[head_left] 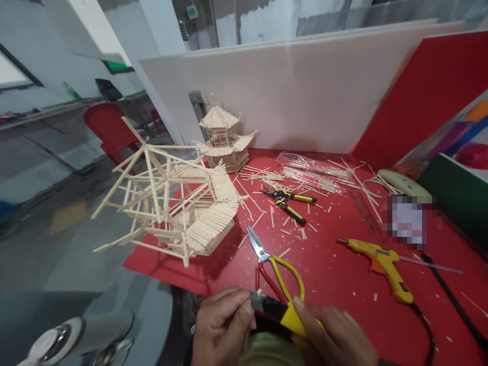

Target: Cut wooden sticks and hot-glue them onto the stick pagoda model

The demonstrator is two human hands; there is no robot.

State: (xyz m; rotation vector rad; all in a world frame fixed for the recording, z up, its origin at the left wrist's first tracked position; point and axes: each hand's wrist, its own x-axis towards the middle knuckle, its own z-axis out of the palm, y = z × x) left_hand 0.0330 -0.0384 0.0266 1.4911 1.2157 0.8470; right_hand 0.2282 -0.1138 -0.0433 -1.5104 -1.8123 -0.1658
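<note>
My right hand point(331, 325) grips a yellow-handled cutter knife point(272, 307), its dark blade pointing left. At the blade's grey tip, my left hand point(224, 323) is closed in a pinch on a small wooden stick point(259, 292); only its pale end shows, the rest hidden by fingers. Just beyond both hands lie scissors point(263, 254) with red and yellow handles, blades apart. A half-built stick pavilion point(209, 223) stands at the left edge of the red tabletop point(324, 274), its open roof frame reaching past the edge.
A finished-looking stick pagoda point(221, 137) stands at the back. Black-and-yellow pruning shears point(285, 201) lie among scattered sticks and a plastic pack of sticks point(316, 173). A yellow glue gun point(381, 262) with its cord is at right. A flask point(87, 335) rests on a grey stool lower left.
</note>
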